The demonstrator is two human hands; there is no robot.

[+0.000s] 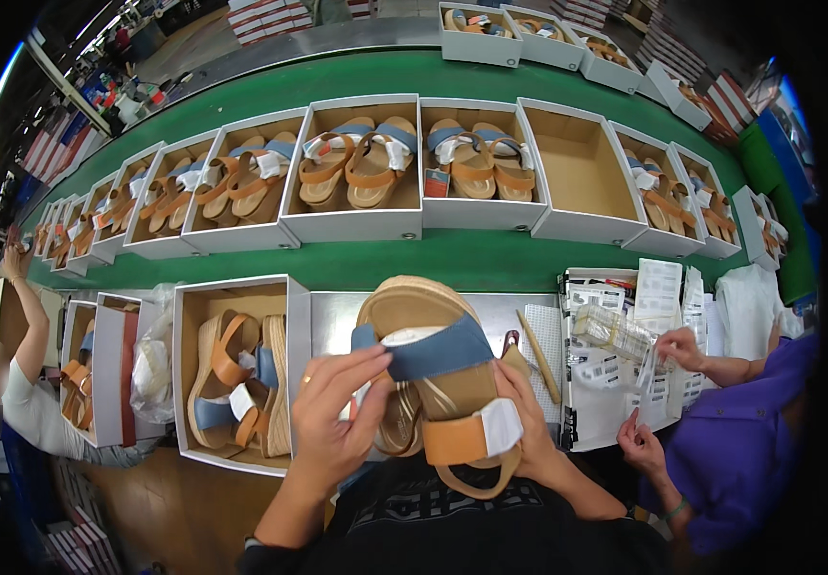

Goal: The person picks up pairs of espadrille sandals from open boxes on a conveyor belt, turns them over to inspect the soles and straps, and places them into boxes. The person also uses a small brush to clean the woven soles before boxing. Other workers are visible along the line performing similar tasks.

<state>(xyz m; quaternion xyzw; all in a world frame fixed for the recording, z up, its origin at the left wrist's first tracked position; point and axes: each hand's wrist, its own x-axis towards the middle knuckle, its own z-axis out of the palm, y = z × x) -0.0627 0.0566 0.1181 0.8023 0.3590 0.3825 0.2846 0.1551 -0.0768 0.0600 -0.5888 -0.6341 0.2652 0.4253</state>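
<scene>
A wedge sandal [438, 402], with a blue front strap, an orange ankle strap and white tissue wrapping, is held up before my chest. My right hand [527, 422] grips its side near the orange strap. At the blue strap's left edge, my left hand [337, 412] closes its fingers and thumb on the sandal. Part of a second sandal [397, 426] shows beneath, mostly hidden. Left of my hands stands a white open box [232, 462] holding a pair of similar sandals [222, 383].
Open shoe boxes, most with sandals, line the green conveyor [356, 259]; one box [577, 158] holds none. At right, a person in purple [739, 431] handles strips beside a tray of label sheets [615, 422]. A wooden stick [538, 355] lies nearby. Another person [35, 383] reaches at left.
</scene>
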